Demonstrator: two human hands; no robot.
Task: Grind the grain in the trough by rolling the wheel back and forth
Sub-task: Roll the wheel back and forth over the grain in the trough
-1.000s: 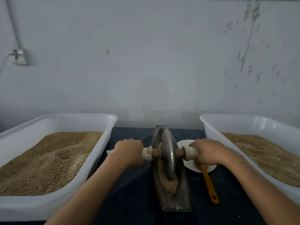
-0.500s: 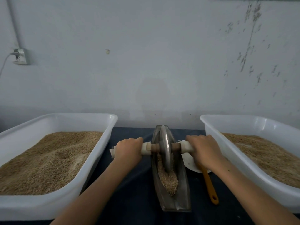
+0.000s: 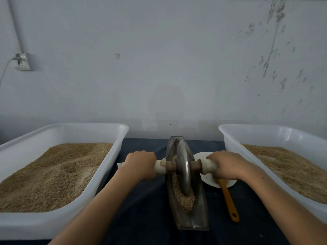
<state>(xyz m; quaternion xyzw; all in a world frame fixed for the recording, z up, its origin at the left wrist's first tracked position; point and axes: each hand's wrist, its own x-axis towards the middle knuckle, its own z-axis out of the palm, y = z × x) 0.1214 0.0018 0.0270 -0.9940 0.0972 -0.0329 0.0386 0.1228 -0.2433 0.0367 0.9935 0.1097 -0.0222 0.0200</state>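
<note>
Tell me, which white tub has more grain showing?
The left tub: its grain heaps across nearly the whole inside. The right tub is cut off by the picture's edge, showing less.

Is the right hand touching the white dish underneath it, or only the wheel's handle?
Cannot tell. In the head view the right hand grips the wheel's handle and overlaps the white dish behind it, but no contact or gap shows plainly.

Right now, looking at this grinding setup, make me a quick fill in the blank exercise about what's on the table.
1. Each hand, left hand and right hand, grips one end of the wheel's ____.
2. The metal wheel stands in the ____, among grain.
3. The white tubs, one on each side, both hold ____.
4. The spoon handle beside the trough is ____ in colour.

Missing words: handle; trough; grain; orange
</note>
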